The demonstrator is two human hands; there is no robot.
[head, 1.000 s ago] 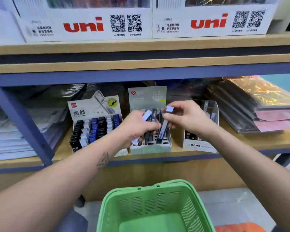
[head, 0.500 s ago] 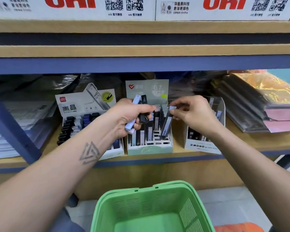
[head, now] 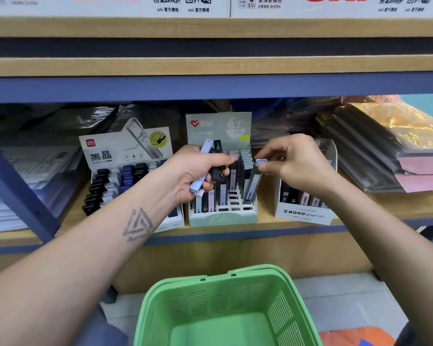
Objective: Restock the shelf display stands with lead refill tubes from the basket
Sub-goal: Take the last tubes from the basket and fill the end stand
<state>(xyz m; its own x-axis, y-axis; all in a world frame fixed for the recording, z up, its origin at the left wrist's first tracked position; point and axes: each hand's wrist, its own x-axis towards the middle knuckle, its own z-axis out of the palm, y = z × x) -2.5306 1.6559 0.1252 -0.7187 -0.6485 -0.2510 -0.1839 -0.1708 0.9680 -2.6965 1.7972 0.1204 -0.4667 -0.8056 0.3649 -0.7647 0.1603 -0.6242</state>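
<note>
My left hand (head: pixel 195 171) is shut on a small bundle of lead refill tubes (head: pixel 205 158), pale lilac and black ones, held above the mint green 0.7 display stand (head: pixel 223 218). My right hand (head: pixel 293 163) pinches the lilac cap of one dark refill tube (head: pixel 253 183) that stands tilted in a slot on the right side of that stand. Several tubes stand in the stand's white grid. The green basket (head: pixel 225 308) sits below the shelf, and the part of its inside that I can see holds nothing.
A white 0.5 HB stand (head: pixel 125 156) with black and blue tubes is to the left, a MONO graph MG box (head: pixel 303 213) to the right. Plastic sleeves (head: pixel 385 151) are stacked far right, papers far left. The upper shelf board (head: pixel 210 66) hangs low overhead.
My right hand has lowered its tube from above the stand into a right-side slot. My left hand rose slightly with its bundle. The view has moved closer to the shelf.
</note>
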